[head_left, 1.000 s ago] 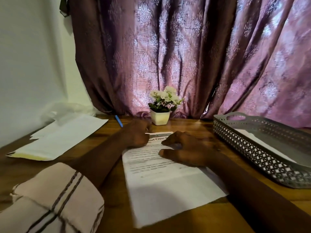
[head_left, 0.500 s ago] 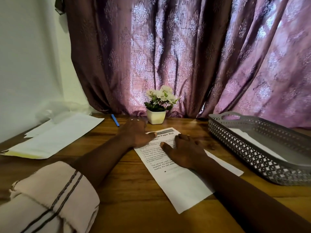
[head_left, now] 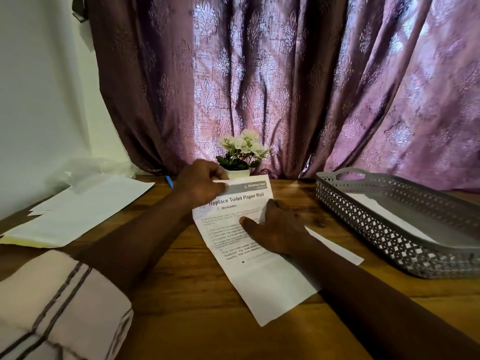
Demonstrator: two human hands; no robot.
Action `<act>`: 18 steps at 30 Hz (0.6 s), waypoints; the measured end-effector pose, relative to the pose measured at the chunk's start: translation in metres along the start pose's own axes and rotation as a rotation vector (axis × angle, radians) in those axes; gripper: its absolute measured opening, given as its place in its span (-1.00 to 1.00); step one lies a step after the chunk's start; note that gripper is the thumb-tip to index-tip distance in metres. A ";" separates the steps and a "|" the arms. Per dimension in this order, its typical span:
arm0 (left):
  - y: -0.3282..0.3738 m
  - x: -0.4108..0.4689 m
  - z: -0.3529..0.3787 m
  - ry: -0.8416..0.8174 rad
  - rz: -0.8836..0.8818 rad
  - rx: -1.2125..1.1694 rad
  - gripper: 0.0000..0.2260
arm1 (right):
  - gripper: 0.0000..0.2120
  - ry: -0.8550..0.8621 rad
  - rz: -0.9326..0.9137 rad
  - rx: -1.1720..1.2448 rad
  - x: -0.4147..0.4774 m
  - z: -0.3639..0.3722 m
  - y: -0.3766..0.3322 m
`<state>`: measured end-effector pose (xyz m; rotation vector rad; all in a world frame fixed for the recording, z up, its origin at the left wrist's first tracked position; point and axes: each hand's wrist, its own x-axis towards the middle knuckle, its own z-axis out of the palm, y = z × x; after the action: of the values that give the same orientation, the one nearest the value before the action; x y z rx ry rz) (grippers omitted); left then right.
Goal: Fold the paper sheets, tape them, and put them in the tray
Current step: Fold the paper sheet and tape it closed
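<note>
A printed paper sheet (head_left: 262,279), headed "Replace Toilet Paper Roll", lies slanted on the wooden table (head_left: 187,302). My left hand (head_left: 200,184) pinches its far left corner and lifts that end off the table. My right hand (head_left: 278,229) lies flat on the middle of the sheet with its fingers spread, pressing it down. To the right stands a grey perforated tray (head_left: 368,229) with a white folded paper (head_left: 374,206) inside.
A stack of white sheets (head_left: 78,211) lies at the left, with crumpled clear plastic (head_left: 85,170) behind it. A blue pen (head_left: 169,181) and a small white pot of flowers (head_left: 240,157) sit at the back, before a purple curtain (head_left: 285,87).
The sheet has turned to a slant. My left hand went from resting on its far end to pinching the corner and raising it. My right hand stayed pressed on the middle.
</note>
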<state>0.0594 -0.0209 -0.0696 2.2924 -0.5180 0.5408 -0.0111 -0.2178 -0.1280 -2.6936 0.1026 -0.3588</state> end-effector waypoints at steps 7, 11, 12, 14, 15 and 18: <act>0.011 -0.011 -0.001 0.062 0.615 0.298 -0.92 | -0.46 0.246 0.185 0.957 0.020 -0.027 0.011; 0.009 -0.014 0.009 0.004 0.716 0.330 -0.91 | -0.48 0.190 0.312 1.040 0.018 -0.036 0.021; 0.010 -0.015 0.009 -0.002 0.729 0.328 -0.91 | -0.52 0.196 0.319 1.042 0.017 -0.038 0.023; 0.010 -0.017 0.009 -0.011 0.722 0.325 -0.90 | -0.71 0.169 0.292 1.061 0.015 -0.038 0.026; 0.010 -0.019 0.010 -0.022 0.701 0.319 -0.89 | -0.79 0.141 0.272 1.072 0.013 -0.037 0.027; 0.007 -0.024 0.018 -0.049 0.610 0.348 -0.84 | -0.89 0.125 0.244 1.059 0.014 -0.033 0.027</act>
<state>0.0401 -0.0333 -0.0899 2.4585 -1.2485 0.9252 -0.0071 -0.2570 -0.1071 -1.5933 0.2052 -0.3641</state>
